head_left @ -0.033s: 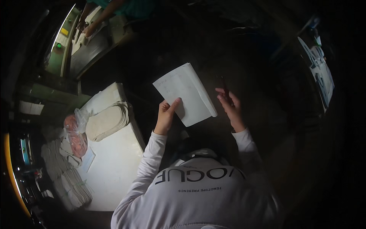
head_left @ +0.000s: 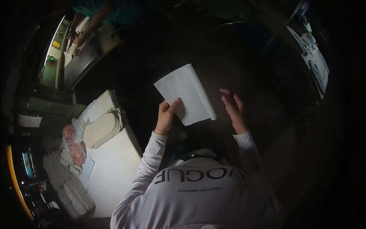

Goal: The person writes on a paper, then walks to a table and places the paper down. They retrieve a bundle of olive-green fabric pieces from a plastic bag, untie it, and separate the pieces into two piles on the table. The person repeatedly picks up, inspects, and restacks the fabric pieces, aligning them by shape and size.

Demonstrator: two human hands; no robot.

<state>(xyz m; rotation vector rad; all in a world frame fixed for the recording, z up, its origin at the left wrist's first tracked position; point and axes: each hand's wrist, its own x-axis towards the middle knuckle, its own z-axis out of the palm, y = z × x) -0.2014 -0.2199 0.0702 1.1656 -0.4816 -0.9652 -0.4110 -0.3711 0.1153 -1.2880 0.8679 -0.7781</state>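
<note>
My left hand (head_left: 164, 117) grips a white paper (head_left: 185, 95) by its lower left edge, thumb on top and fingers underneath. Faint handwriting shows near the paper's upper left, and its right edge is folded or curled over. To the right of the paper, apart from it, my right hand (head_left: 234, 110) is raised with fingers bent around a dark, slim, pen-like thing (head_left: 230, 84). Darkness hides most of that thing's shape.
On the left, a white-topped table (head_left: 110, 171) bears a stack of beige oval pieces (head_left: 103, 129), a clear bag of reddish contents (head_left: 74, 141) and grey bundled pieces (head_left: 72, 191). Far left, a co-worker's hands (head_left: 81, 39) work at a bench. A board with pale cut shapes (head_left: 314, 61) stands far right.
My view has turned slightly, so the table and bench sit a little further left and lower. The right hand has shifted slightly right and down; the left still holds the paper.
</note>
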